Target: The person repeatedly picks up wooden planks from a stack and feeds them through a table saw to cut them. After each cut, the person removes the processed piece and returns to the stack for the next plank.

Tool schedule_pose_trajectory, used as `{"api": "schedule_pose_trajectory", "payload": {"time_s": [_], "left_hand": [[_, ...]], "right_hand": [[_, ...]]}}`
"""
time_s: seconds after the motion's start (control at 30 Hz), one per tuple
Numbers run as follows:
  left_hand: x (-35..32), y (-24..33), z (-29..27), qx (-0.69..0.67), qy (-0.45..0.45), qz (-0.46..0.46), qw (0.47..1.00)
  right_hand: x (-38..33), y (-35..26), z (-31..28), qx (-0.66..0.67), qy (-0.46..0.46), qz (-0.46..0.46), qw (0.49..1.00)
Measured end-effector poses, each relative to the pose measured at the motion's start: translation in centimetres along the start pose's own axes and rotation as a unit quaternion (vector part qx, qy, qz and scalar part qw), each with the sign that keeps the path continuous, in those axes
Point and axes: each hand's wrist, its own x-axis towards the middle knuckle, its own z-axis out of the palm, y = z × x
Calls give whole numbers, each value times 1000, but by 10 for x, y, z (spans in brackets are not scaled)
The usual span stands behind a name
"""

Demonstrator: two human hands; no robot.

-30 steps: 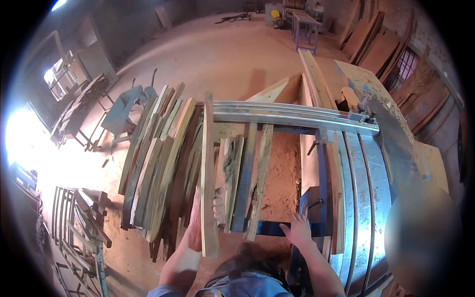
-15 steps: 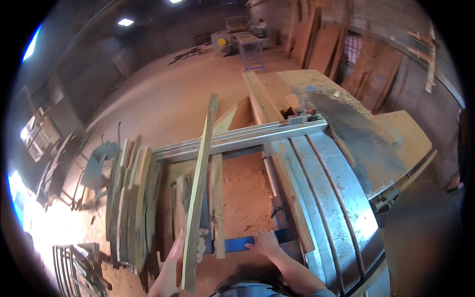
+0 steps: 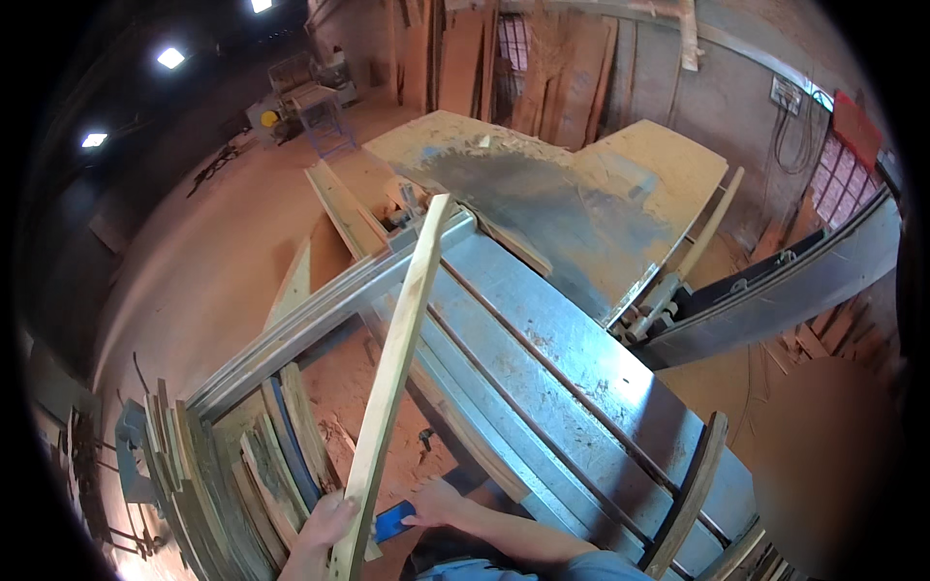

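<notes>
My left hand (image 3: 331, 520) is closed around the lower part of a long, pale wooden strip (image 3: 392, 373). The strip slants up and away, its far end overlapping the metal fence (image 3: 339, 302) in view. Just to the right, my right hand (image 3: 438, 504) is closed on a blue rail (image 3: 393, 521) of the frame below; its fingertips are partly hidden. Beside this hand lies the shiny metal saw table (image 3: 542, 339) with long grooves. More wooden strips (image 3: 308, 421) lie on the frame to the left of the held one.
A stack of rough boards (image 3: 208, 494) stands at the left. Beyond the metal table spreads a dusty wooden panel (image 3: 668, 174). A curved-looking wooden piece (image 3: 690, 494) lies across the table's near end. Tall boards (image 3: 465, 63) lean on the far wall. A blurred brown patch fills the lower right.
My view has swung to the right. The strip in my left hand has tilted rightward, its far end now near the metal table. My right hand stays at the blue rail.
</notes>
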Motion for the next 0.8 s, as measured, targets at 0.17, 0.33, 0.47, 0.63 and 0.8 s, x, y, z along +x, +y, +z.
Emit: {"api": "schedule_pose_trajectory", "payload": {"time_s": [0.17,0.33,0.47,0.63,0.8], "left_hand": [[61,54,7,60,-50,9,997],[134,85,7,328,48,206,921],[195,120,5,409,112,253,869],[294,108,-8,468,250,409,742],[334,116,-16,468,300,426,714]], "right_hand": [[12,12,-10,31,-88,-12,996],[22,19,0,80,-95,-22,992],[26,21,-34,115,-182,-7,977],[31,29,-16,175,-202,-18,964],[-2,4,-105,365,-2,12,931]]}}
